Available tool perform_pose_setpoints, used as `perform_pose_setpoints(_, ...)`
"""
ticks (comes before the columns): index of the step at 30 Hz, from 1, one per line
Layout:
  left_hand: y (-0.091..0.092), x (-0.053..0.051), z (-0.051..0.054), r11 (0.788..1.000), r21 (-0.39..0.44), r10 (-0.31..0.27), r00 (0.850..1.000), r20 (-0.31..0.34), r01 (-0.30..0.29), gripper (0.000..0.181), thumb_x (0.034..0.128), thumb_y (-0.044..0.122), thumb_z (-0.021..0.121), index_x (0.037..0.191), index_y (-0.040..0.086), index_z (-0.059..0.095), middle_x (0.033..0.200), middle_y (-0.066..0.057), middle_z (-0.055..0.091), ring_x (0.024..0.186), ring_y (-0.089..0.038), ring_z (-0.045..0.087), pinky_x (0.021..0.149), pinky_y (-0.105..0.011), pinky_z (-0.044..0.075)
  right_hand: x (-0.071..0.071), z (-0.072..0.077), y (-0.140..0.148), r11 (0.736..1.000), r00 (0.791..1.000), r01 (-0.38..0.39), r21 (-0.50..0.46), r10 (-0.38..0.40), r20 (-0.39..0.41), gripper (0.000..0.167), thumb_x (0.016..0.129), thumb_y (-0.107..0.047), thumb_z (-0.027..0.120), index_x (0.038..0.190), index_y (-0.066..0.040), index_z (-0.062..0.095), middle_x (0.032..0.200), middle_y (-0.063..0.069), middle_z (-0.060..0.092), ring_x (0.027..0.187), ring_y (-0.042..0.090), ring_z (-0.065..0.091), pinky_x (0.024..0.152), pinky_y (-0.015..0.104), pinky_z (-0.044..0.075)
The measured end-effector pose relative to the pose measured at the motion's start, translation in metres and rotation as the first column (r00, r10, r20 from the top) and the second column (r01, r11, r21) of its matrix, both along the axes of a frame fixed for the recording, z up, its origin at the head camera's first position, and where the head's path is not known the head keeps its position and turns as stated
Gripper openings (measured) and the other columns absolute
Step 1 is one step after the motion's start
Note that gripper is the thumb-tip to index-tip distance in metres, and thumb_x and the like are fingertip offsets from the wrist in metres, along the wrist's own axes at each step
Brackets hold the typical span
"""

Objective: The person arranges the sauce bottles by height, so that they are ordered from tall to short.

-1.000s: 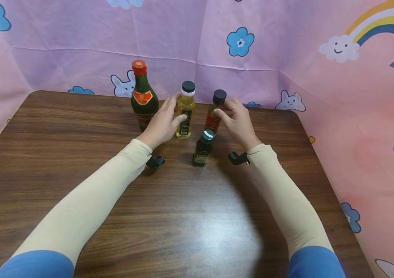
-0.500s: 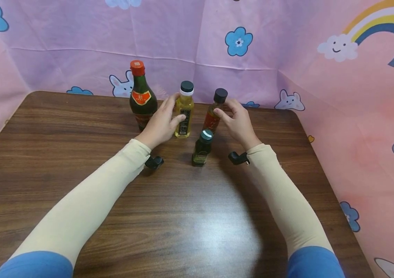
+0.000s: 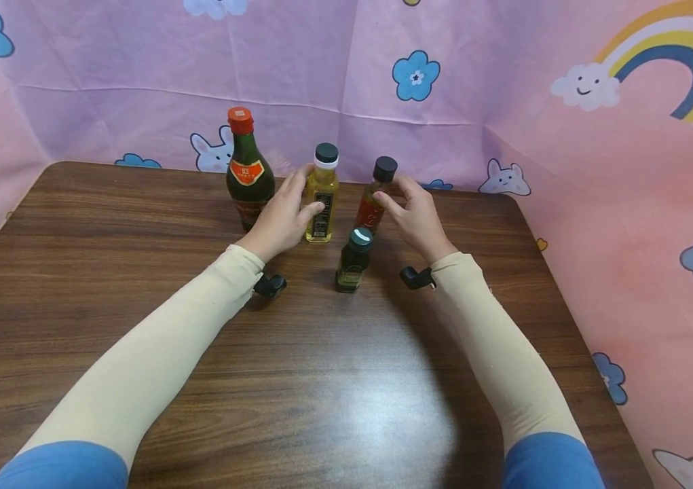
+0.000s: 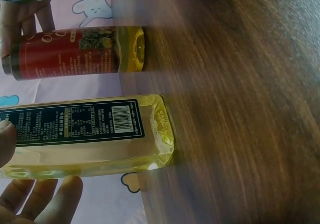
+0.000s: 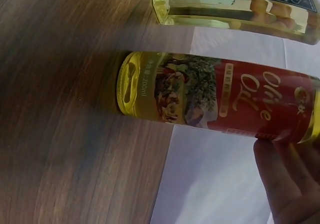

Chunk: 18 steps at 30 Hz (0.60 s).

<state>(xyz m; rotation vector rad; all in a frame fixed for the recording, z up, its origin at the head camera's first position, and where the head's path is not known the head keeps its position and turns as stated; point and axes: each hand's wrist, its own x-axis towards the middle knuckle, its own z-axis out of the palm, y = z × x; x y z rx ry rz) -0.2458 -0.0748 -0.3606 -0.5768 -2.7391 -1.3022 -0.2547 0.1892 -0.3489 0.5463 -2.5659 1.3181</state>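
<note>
L hand pinches the yellow oil bottle & R hand pinches the red-label bottle, both upright on the brown table, so it's prob the gripping step. Next move prob needs a snug hold w/o bumping the small dark bottle. Pink-purple cloth hangs behind.

Moderately bright, fairly even light fills the head view, falling from above and whitening the top of the green cap. A pale glare pools on the worktop, well in from its right edge, with a soft-edged shadow between it and the right sleeve. Both wrist views are dimmer, their wood grain smeared; the larger lettering on the red-labelled bottle is readable.
</note>
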Motion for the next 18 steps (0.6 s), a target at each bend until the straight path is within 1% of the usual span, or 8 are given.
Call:
perform_pose_setpoints(6,-0.0001,-0.0005,0.0009,1.000,-0.008,0.000,1.000,-0.004,0.000,0.071,0.1075,0.024,0.058,0.165,0.010,0.018,0.166,-0.015,0.028,0.153,-0.031,0.030,0.124,-0.052,0.025,-0.0009,0.0029,-0.0002,0.999,1.000,-0.006,0.032,0.006,0.002,0.036,0.103,-0.022,0.066,0.135,-0.006,0.064,0.135,0.011,0.063,0.129,0.023,0.060,0.105,0.038,0.052)
perform_pose_setpoints(8,0.0000,-0.0009,0.0008,1.000,-0.007,0.000,1.000,-0.006,0.000,0.071,0.1074,0.024,0.058,0.165,0.010,0.018,0.166,-0.015,0.028,0.153,-0.031,0.030,0.125,-0.051,0.025,-0.0013,0.0030,-0.0002,1.000,1.000,-0.006,0.029,0.006,0.004,0.036,0.103,-0.022,0.066,0.135,-0.005,0.063,0.135,0.011,0.063,0.129,0.023,0.060,0.105,0.037,0.052)
perform_pose_setpoints(14,-0.0004,-0.0018,-0.0010,1.000,0.002,0.005,1.000,-0.011,-0.005,0.071,0.1067,0.023,0.059,0.164,0.010,0.020,0.166,-0.016,0.029,0.152,-0.032,0.031,0.124,-0.052,0.025,-0.0009,0.0028,-0.0001,1.000,0.999,-0.018,-0.015,0.019,0.033,0.038,0.103,-0.021,0.066,0.136,-0.003,0.061,0.135,0.013,0.063,0.128,0.024,0.061,0.108,0.034,0.049)
perform_pose_setpoints(16,-0.0003,-0.0019,-0.0018,1.000,0.004,0.005,1.000,-0.012,-0.005,0.071,0.1065,0.022,0.060,0.164,0.009,0.020,0.165,-0.016,0.030,0.152,-0.032,0.031,0.124,-0.052,0.025,0.0011,0.0043,0.0010,0.999,1.000,-0.010,-0.038,0.011,0.028,0.039,0.103,-0.021,0.066,0.137,-0.002,0.060,0.134,0.014,0.063,0.127,0.024,0.062,0.108,0.034,0.049)
perform_pose_setpoints(18,-0.0002,-0.0018,-0.0022,1.000,0.004,0.004,1.000,-0.015,-0.004,0.071,0.1067,0.023,0.059,0.164,0.009,0.020,0.165,-0.016,0.030,0.152,-0.032,0.031,0.124,-0.052,0.025,0.0051,0.0069,0.0033,0.998,1.000,0.015,-0.063,-0.014,0.006,0.041,0.103,-0.021,0.067,0.138,-0.001,0.058,0.134,0.015,0.062,0.125,0.025,0.062,0.108,0.035,0.050)
